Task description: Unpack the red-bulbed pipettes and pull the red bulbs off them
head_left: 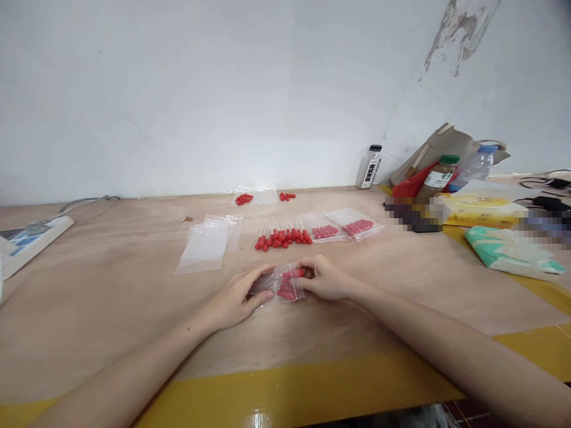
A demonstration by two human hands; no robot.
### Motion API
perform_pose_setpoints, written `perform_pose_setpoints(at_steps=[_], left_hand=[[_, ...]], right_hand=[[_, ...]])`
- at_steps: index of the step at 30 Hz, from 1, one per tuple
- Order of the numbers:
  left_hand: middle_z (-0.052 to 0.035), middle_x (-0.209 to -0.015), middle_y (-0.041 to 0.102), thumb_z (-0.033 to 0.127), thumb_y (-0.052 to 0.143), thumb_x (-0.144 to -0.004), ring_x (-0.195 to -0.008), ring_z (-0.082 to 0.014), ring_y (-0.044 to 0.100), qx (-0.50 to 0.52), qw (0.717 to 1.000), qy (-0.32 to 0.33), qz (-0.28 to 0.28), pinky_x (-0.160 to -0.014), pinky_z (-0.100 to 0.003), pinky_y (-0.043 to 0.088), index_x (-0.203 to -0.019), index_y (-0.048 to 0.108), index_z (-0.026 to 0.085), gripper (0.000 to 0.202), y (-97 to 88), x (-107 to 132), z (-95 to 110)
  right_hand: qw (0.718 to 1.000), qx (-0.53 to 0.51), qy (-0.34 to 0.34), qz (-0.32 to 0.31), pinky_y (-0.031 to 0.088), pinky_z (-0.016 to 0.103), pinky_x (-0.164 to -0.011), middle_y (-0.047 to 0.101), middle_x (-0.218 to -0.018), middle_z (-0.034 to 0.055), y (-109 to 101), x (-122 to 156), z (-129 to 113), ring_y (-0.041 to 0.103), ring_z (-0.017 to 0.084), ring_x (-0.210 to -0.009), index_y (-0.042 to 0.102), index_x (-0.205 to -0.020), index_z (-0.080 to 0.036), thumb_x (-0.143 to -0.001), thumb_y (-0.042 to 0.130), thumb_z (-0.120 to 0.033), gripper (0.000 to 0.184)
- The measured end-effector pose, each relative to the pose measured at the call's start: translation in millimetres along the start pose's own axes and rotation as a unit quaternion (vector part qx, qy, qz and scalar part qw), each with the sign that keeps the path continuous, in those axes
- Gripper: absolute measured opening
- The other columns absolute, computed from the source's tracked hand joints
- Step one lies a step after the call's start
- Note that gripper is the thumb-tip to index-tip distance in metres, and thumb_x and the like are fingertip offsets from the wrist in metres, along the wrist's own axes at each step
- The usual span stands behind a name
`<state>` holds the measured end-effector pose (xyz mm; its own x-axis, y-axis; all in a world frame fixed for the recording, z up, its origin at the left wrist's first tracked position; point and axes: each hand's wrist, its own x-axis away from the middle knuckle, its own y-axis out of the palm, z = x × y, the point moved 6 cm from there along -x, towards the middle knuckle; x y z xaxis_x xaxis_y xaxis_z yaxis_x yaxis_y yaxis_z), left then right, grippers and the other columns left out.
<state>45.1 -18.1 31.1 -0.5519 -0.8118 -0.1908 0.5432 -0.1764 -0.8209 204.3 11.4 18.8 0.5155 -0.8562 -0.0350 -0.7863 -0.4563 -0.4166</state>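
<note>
Just in front of me, a small clear zip bag [288, 295] lies low over the table with several red-tipped pieces in it. My left hand [243, 297] is closed on the bag's left end, thumb and fingers wrapped about it. At the bag's right end, my right hand [325, 279] pinches a red-tipped stick [294, 273] at the mouth; how far it sits inside is hard to tell. Behind my hands lies a row of thin white sticks with red heads [285, 238]. Filled zip bags [359, 227] lie to its right, and flat zip bags [205, 244] to its left.
By the wall are red pieces [244, 200] on clear film, with a few more red pieces [288, 197] beside them. At right stand a black-capped bottle [371, 167], a green-capped bottle [439, 178], a bag [432, 148] and tissue packs [513, 252]. A power strip [38, 241] lies left.
</note>
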Motion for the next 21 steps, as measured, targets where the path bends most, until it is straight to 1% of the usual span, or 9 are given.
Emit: perform_pose_setpoints(at_steps=[2, 5, 7, 9, 11, 13, 16, 19, 21], left_hand=[[-0.0075, -0.129, 0.050, 0.040, 0.046, -0.086, -0.114, -0.0228, 0.049, -0.002, 1.000, -0.010, 0.004, -0.095, -0.037, 0.042, -0.129, 0.038, 0.023, 0.047, 0.1, 1, -3], [-0.0076, -0.129, 0.049, 0.042, 0.045, -0.086, -0.113, -0.0234, 0.050, -0.005, 1.000, -0.022, 0.008, -0.094, -0.038, 0.042, -0.129, 0.039, 0.023, 0.047, 0.3, 2, -8], [-0.0076, -0.129, 0.049, 0.043, 0.045, -0.086, -0.113, -0.0237, 0.049, -0.008, 1.000, -0.023, 0.008, -0.095, -0.040, 0.041, -0.129, 0.039, 0.024, 0.048, 0.4, 2, -9], [-0.0074, -0.129, 0.049, 0.043, 0.045, -0.085, -0.113, -0.0242, 0.049, -0.008, 1.000, -0.021, 0.008, -0.095, -0.040, 0.040, -0.129, 0.039, 0.024, 0.048, 0.2, 2, -9], [-0.0073, -0.129, 0.049, 0.043, 0.045, -0.085, -0.112, -0.0247, 0.050, -0.008, 1.000, -0.019, 0.007, -0.094, -0.040, 0.042, -0.129, 0.039, 0.025, 0.048, 0.0, 2, -9], [-0.0073, -0.128, 0.051, 0.043, 0.046, -0.085, -0.110, -0.0248, 0.052, -0.009, 1.000, -0.020, 0.010, -0.092, -0.039, 0.043, -0.128, 0.041, 0.025, 0.047, -0.6, 2, -9], [-0.0075, -0.125, 0.053, 0.044, 0.047, -0.084, -0.108, -0.0245, 0.054, -0.008, 1.000, -0.019, 0.009, -0.092, -0.039, 0.044, -0.125, 0.046, 0.023, 0.045, -1.1, 3, -9], [-0.0065, -0.128, 0.051, 0.045, 0.049, -0.083, -0.113, -0.0250, 0.050, 0.009, 1.000, -0.018, 0.007, -0.096, -0.040, 0.040, -0.124, 0.049, 0.024, 0.046, -2.6, 4, -8], [-0.0048, -0.130, 0.050, 0.047, 0.048, -0.083, -0.118, -0.0247, 0.046, 0.049, 0.998, -0.029, -0.001, -0.100, -0.040, 0.037, -0.122, 0.052, 0.025, 0.045, -4.2, 4, -11]], right_hand=[[0.995, -0.089, 0.050, 0.006, 0.046, 0.020, -0.053, 0.064, -0.066, -0.0002, -6, 0, 6, 0.057, 0.008, -0.056, 0.062, -0.084, -0.013, -0.070, 0.063, -0.022, 0.017], [0.967, -0.223, 0.125, 0.020, 0.051, 0.020, -0.055, 0.064, -0.063, -0.0005, -15, 2, 17, 0.060, 0.008, -0.054, 0.061, -0.082, -0.014, -0.067, 0.067, -0.018, 0.016], [0.944, -0.299, 0.135, 0.027, 0.054, 0.020, -0.061, 0.067, -0.072, 0.0016, -18, 3, 22, 0.063, 0.008, -0.060, 0.061, -0.080, -0.014, -0.064, 0.069, -0.014, 0.018], [0.928, -0.348, 0.132, 0.028, 0.054, 0.020, -0.066, 0.068, -0.079, 0.0033, -20, 3, 26, 0.064, 0.009, -0.066, 0.061, -0.081, -0.015, -0.063, 0.071, -0.012, 0.020], [0.920, -0.368, 0.126, 0.035, 0.055, 0.020, -0.066, 0.068, -0.079, 0.0041, -23, 2, 30, 0.064, 0.009, -0.066, 0.062, -0.081, -0.014, -0.065, 0.071, -0.015, 0.019], [0.921, -0.366, 0.122, 0.052, 0.055, 0.019, -0.062, 0.068, -0.077, 0.0043, -33, 2, 32, 0.064, 0.009, -0.063, 0.063, -0.080, -0.014, -0.067, 0.071, -0.018, 0.016], [0.933, -0.327, 0.116, 0.097, 0.052, 0.016, -0.053, 0.068, -0.073, 0.0048, -65, 4, 27, 0.062, 0.008, -0.059, 0.063, -0.076, -0.014, -0.066, 0.071, -0.019, 0.013], [0.938, -0.294, 0.088, 0.158, 0.051, 0.016, -0.054, 0.067, -0.069, 0.0039, -109, 8, 13, 0.061, 0.007, -0.057, 0.064, -0.073, -0.014, -0.063, 0.073, -0.019, 0.014], [0.935, -0.286, 0.034, 0.209, 0.052, 0.017, -0.059, 0.067, -0.072, 0.0027, -131, 7, -1, 0.062, 0.008, -0.062, 0.064, -0.073, -0.015, -0.062, 0.075, -0.021, 0.017]])
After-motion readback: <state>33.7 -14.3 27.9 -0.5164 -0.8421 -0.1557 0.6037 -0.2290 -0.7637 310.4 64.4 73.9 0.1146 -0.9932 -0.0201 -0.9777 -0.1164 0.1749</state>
